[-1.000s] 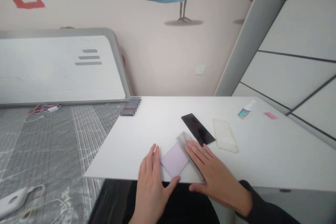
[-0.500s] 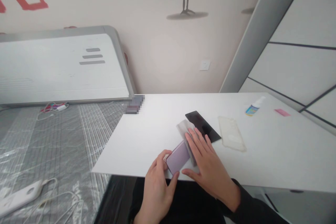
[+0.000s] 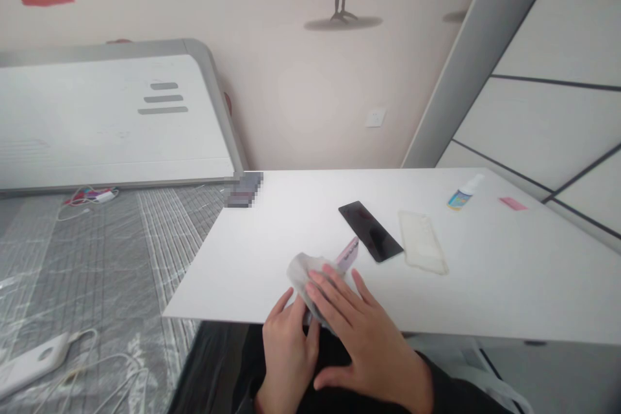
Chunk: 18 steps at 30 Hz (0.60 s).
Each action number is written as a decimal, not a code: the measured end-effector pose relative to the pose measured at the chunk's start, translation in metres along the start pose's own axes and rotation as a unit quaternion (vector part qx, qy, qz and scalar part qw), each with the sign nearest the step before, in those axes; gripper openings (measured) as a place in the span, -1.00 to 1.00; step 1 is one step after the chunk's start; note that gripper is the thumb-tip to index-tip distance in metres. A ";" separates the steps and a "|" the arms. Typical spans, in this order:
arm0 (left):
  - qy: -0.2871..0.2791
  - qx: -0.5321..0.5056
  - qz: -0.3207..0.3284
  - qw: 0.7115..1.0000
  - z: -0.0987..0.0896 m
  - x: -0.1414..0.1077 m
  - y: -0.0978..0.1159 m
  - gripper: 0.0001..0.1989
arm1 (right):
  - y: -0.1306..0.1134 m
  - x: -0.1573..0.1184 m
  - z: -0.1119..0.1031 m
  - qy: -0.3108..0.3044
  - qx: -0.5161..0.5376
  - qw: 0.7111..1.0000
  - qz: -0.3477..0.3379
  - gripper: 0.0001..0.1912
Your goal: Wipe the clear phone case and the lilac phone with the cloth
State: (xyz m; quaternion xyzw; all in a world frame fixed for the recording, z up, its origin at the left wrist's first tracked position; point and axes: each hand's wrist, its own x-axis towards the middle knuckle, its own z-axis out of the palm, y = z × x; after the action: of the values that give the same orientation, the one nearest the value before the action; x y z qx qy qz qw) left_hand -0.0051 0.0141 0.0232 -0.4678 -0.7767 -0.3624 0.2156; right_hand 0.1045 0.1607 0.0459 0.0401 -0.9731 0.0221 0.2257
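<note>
My left hand (image 3: 291, 349) is closed round the lower end of a pale purple phone (image 3: 347, 255), near the table's front edge. Only the phone's far end shows, with small dark marks on it. A thin whitish-grey cloth (image 3: 301, 266) covers the rest. Flat on top of this cloth lies my right hand (image 3: 356, 323), its fingers stretched out and its thumb apart. Just beyond the hands, a black glossy slab like a phone (image 3: 371, 231) lies on the white table (image 3: 233, 272). Beside it on the right is a clear phone case (image 3: 423, 242).
Farther right stand out a small spray bottle (image 3: 464, 193) with a blue and yellow label and a pink slip (image 3: 513, 204). A blurred dark item (image 3: 244, 189) sits at the table's back left corner. A white power strip (image 3: 33, 364) with cables lies on the bed (image 3: 111, 259).
My right hand and the cloth have slid left and toward me along the phone. The phone's near end is now covered and its far end shows.
</note>
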 end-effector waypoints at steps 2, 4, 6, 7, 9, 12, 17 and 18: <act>0.004 0.009 0.009 1.000 0.001 -0.001 -0.001 -0.81 | 0.001 0.002 -0.001 0.002 -0.002 1.000 0.014 0.02; 0.008 0.015 0.017 1.000 0.002 -0.001 -0.001 -0.83 | 0.004 0.003 -0.002 0.028 -0.025 0.996 0.077 -0.01; 0.022 0.020 0.026 0.999 0.002 -0.001 0.000 -0.83 | 0.006 0.002 -0.003 0.040 -0.034 0.994 0.091 0.03; 0.029 0.022 0.030 0.999 0.002 0.000 0.000 -0.82 | 0.006 0.002 -0.003 0.032 -0.026 0.997 0.067 0.06; 0.036 0.023 0.037 0.998 0.003 0.000 0.001 -0.80 | 0.005 0.001 -0.004 0.004 -0.003 1.000 0.008 0.09; 0.035 0.031 0.036 0.998 0.003 0.000 0.001 -0.81 | 0.005 0.000 -0.007 0.002 -0.004 0.999 0.049 0.01; 0.045 0.028 0.052 0.997 0.003 -0.001 -0.001 -0.79 | 0.004 -0.001 -0.011 -0.018 0.019 1.000 -0.002 0.06; 0.047 0.028 0.055 0.997 0.003 0.000 -0.001 -0.79 | 0.004 -0.001 -0.011 -0.023 0.025 0.999 -0.013 0.04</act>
State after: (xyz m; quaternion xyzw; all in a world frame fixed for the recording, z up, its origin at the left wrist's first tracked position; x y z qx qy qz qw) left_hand -0.0059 0.0161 0.0203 -0.4865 -0.7484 -0.3498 0.2845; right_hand 0.1100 0.1655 0.0554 0.0589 -0.9765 0.0422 0.2029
